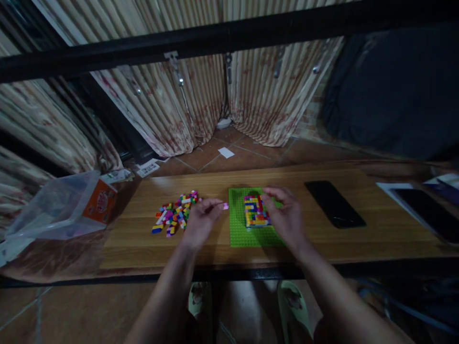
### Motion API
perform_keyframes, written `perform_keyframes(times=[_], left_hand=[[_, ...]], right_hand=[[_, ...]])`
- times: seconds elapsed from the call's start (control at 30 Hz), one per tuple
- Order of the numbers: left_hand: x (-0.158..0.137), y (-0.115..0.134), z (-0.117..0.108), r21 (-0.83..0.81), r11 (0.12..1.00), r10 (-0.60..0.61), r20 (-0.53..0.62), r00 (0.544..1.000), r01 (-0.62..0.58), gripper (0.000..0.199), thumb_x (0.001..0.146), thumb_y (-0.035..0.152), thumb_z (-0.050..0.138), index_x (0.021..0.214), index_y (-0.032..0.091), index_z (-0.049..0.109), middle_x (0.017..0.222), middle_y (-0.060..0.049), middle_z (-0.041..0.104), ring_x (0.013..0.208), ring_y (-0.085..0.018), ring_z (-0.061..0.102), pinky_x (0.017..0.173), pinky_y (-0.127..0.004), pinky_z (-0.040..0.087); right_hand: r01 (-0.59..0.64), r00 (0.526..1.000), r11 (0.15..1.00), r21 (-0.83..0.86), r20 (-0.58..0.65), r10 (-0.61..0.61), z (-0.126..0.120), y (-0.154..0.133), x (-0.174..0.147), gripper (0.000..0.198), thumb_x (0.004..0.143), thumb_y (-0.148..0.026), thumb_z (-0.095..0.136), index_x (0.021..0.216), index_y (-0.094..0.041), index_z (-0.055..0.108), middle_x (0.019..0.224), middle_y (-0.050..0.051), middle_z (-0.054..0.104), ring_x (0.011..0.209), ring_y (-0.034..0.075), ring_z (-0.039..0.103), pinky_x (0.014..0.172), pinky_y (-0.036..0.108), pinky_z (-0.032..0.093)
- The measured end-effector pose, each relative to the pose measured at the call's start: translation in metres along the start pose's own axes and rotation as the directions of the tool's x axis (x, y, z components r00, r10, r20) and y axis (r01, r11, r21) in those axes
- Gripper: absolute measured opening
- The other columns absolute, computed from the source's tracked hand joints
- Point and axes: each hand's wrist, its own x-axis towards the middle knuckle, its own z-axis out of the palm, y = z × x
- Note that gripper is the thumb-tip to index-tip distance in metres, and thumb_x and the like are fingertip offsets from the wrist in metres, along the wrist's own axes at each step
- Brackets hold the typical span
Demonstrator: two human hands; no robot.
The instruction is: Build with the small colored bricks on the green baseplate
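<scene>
Your left hand (201,219) pinches pink brick (225,206) by end, likely keeping rest exposed; your right hand (288,214) (can't tell if gripping) perhaps steadies brick build (255,211) on green baseplate (236,234).

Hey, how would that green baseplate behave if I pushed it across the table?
The green baseplate would probably slide rather than tip, being broad and lying flat on the wooden table. The multicolored brick block on it would likely ride along, adding some weight.
</scene>
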Motion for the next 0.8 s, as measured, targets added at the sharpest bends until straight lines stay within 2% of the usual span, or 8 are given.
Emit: perform_keyframes(times=[0.1,0.2,0.4,0.8], left_hand=[[-0.004,0.006,0.025,-0.346,0.931,-0.134,-0.022,0.991,0.119,0.023,0.067,0.032,0.075,0.082,0.016,0.069,0.070,0.001,0.065,0.060,-0.008,0.054,0.060,-0.021,0.042],[-0.007,0.009,0.042,-0.493,0.854,-0.187,0.002,0.982,0.164,0.025,0.064,0.029,0.077,0.083,0.015,0.069,0.074,-0.001,0.067,0.062,-0.008,0.056,0.061,-0.020,0.043],[-0.005,0.005,0.057,-0.477,0.874,-0.088,0.026,0.996,0.089,0.021,0.068,0.029,0.075,0.082,0.015,0.068,0.070,0.000,0.064,0.063,-0.009,0.056,0.064,-0.020,0.046],[-0.003,0.000,0.061,-0.415,0.909,0.025,0.015,1.000,-0.017,0.020,0.073,0.033,0.072,0.083,0.017,0.067,0.072,0.002,0.064,0.065,-0.009,0.057,0.064,-0.020,0.047]], right_hand=[[-0.031,0.996,0.994,0.101,0.084,0.023,0.005,-0.013,-0.003,0.021,0.083,-0.036,0.058,0.093,-0.022,0.070,0.091,0.005,0.069,0.085,0.019,0.063,0.079,0.033,0.050],[-0.051,0.985,0.986,0.160,0.171,0.023,0.007,-0.018,-0.006,0.021,0.083,-0.037,0.059,0.093,-0.022,0.071,0.088,0.003,0.070,0.081,0.017,0.063,0.074,0.030,0.050],[-0.048,0.968,0.982,0.181,0.250,0.001,0.006,-0.018,-0.007,0.018,0.083,-0.037,0.061,0.088,-0.022,0.071,0.088,0.003,0.071,0.082,0.017,0.064,0.075,0.030,0.049],[-0.088,0.950,0.977,0.195,0.312,0.024,0.006,-0.019,-0.007,0.020,0.086,-0.036,0.057,0.086,-0.021,0.069,0.085,0.002,0.069,0.079,0.017,0.062,0.074,0.028,0.047]])
